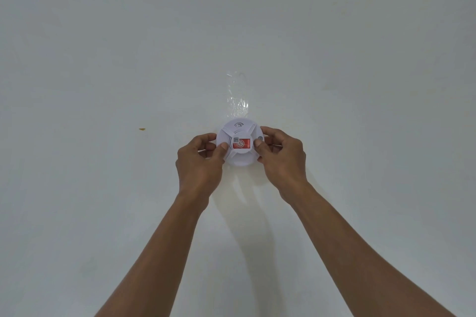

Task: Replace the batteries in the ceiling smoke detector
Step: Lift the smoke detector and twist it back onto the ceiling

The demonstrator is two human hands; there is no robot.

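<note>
A round white smoke detector (240, 136) sits against the pale ceiling, with a red label and a small QR sticker on its face. My left hand (199, 162) grips its left rim, fingers curled behind and thumb on the front. Gripping the right rim is my right hand (280, 159), its thumb near a small grey button. No batteries are in view.
A strip of clear crinkled tape (237, 95) runs up the ceiling (103, 59) from the detector. A small orange speck (142, 129) marks the ceiling to the left. Plain ceiling surrounds the detector on all sides.
</note>
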